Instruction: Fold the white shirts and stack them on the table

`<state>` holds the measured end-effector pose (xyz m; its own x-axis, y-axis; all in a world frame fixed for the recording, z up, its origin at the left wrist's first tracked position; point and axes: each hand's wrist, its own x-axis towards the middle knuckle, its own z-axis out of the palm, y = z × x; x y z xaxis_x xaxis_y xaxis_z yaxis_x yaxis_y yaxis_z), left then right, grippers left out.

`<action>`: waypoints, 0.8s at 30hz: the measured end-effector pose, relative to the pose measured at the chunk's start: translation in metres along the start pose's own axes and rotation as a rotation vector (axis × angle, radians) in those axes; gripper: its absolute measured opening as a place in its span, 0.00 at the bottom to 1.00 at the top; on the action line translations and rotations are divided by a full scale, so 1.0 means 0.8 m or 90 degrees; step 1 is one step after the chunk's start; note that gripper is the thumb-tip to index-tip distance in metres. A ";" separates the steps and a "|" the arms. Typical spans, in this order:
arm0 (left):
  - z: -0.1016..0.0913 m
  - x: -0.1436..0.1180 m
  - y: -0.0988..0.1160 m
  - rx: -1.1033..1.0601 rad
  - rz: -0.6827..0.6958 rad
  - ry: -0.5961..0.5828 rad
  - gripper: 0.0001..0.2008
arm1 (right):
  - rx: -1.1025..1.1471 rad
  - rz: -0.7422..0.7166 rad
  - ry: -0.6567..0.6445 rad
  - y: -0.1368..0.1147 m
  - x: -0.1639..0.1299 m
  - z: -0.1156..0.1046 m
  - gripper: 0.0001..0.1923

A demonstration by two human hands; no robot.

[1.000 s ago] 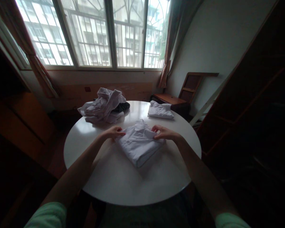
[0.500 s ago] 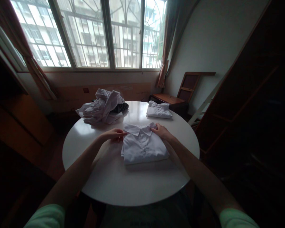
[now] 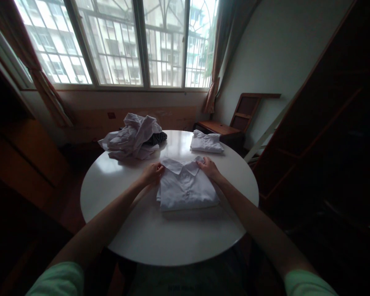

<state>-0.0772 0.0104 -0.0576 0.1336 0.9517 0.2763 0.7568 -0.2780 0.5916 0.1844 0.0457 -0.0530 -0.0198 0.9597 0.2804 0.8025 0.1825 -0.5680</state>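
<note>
A folded white collared shirt [image 3: 185, 187] lies flat in the middle of a round white table [image 3: 135, 230], collar away from me. My left hand [image 3: 152, 172] rests on the shirt's upper left corner by the collar, fingers curled on the fabric. My right hand [image 3: 207, 167] presses on the upper right corner by the collar. Both forearms reach in from the near edge.
A heap of unfolded white clothes [image 3: 131, 142] with a dark garment [image 3: 157, 137] sits at the table's far left. A second folded white shirt [image 3: 207, 142] lies at the far right. A wooden chair [image 3: 234, 119] stands behind the table, under a barred window [image 3: 126, 41].
The shirt was turned from a diagonal position to square with me, collar facing away. Both hands then moved up to the shoulders beside the collar.
</note>
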 end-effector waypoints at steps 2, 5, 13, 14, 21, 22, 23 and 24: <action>0.004 -0.001 0.002 0.019 0.025 0.076 0.08 | 0.026 0.007 -0.006 -0.002 -0.002 -0.001 0.06; 0.013 -0.001 0.003 -0.053 0.036 0.154 0.06 | 0.065 0.012 -0.017 -0.003 -0.003 0.001 0.06; 0.030 0.002 0.005 -0.521 -0.190 0.078 0.08 | 0.051 0.035 0.000 -0.001 0.001 0.014 0.07; 0.029 0.002 0.007 -0.581 -0.216 0.045 0.08 | 0.047 0.039 0.005 -0.002 0.001 0.015 0.07; 0.012 0.004 0.001 -0.650 -0.247 -0.017 0.09 | 0.028 0.056 0.011 -0.005 -0.002 0.014 0.09; 0.011 0.005 -0.002 -0.600 -0.229 -0.002 0.10 | 0.028 0.056 0.011 -0.005 -0.002 0.014 0.08; 0.009 0.006 -0.006 -0.536 -0.204 0.016 0.11 | 0.028 0.055 0.011 -0.005 -0.002 0.014 0.08; 0.007 0.007 -0.009 -0.462 -0.172 0.035 0.12 | 0.027 0.054 0.011 -0.005 -0.002 0.014 0.08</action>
<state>-0.0782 0.0187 -0.0643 -0.0425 0.9961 0.0776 0.1482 -0.0705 0.9864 0.1746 0.0459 -0.0599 0.0583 0.9684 0.2425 0.7753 0.1091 -0.6221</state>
